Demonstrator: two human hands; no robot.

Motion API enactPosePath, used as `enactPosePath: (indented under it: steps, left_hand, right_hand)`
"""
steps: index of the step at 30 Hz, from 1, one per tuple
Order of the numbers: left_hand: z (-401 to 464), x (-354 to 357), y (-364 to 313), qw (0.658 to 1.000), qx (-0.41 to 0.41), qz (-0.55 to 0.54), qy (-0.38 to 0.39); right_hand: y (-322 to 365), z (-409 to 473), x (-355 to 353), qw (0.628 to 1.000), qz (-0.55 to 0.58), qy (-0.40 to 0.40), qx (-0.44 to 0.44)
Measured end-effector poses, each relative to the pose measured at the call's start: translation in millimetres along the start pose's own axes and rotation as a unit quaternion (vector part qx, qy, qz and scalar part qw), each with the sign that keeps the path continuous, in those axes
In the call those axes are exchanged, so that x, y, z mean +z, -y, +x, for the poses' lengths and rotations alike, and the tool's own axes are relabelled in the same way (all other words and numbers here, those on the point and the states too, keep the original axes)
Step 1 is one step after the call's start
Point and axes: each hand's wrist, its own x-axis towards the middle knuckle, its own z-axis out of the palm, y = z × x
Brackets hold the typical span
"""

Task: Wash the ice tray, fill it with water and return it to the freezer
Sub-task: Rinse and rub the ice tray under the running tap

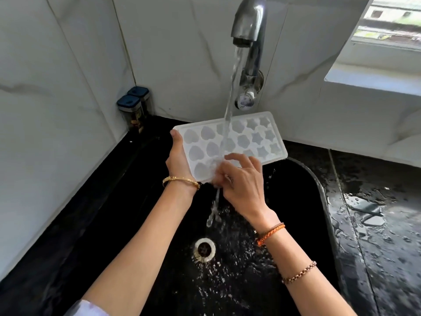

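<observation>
Far left, two jars (134, 109) with dark lids stand in the corner of the black tabletop (376, 224), well clear of the splashing. Moving in, the left hand (180, 159) is clamped on the left end of the ice tray (230, 142), thumb up over the far corner, palm under the short edge; it carries the whole weight. The tray hangs over the far part of the sink (303, 236), tilted with its right end toward the wall, heart and star pockets facing up. That's a one-ended grip on a wet, bendy tray: if it flexes or the palm slips, the right end could drop and knock the sink rim.

Centre now: the tap (249, 28) is running hard, the stream (230, 106) landing on the near row of pockets, right by the right hand (241, 181). That hand is half open, fingers spread and curled on the near edge, rubbing rather than gripping, I'd say. Water sheets off the near edge and falls toward the drain (205, 249).

The risk with this flow is spray bouncing off the pockets onto the sleeve and wall. To the right, the tabletop is already puddled and shiny, so more runoff could spread there. And a tray tilted like this won't hold water when filling comes; it needs levelling first.
</observation>
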Motion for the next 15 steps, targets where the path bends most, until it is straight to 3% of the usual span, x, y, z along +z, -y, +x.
enactPosePath:
  steps: [2,4,12,15]
  left_hand:
    - [-0.3,0.1,1.5,1.000,-0.003,-0.003,-0.006]
    - [-2.7,3.3,0.6,1.000,-0.012,-0.001,-0.007]
    - [-5.5,6.4,6.3,0.999,-0.049,-0.009,0.004]
    - [-6.0,3.2,6.0,0.998,-0.058,-0.006,0.003]
  right_hand:
    - [0.2,-1.4,-1.4,0.998,0.002,-0.051,0.022]
    - [1.2,-3.1,-4.1,0.998,0.011,-0.053,0.032]
    - [14.0,-8.7,-0.1,0.991,-0.034,0.110,-0.060]
    - [17.0,-12.3,1.4,0.989,-0.027,0.121,-0.077]
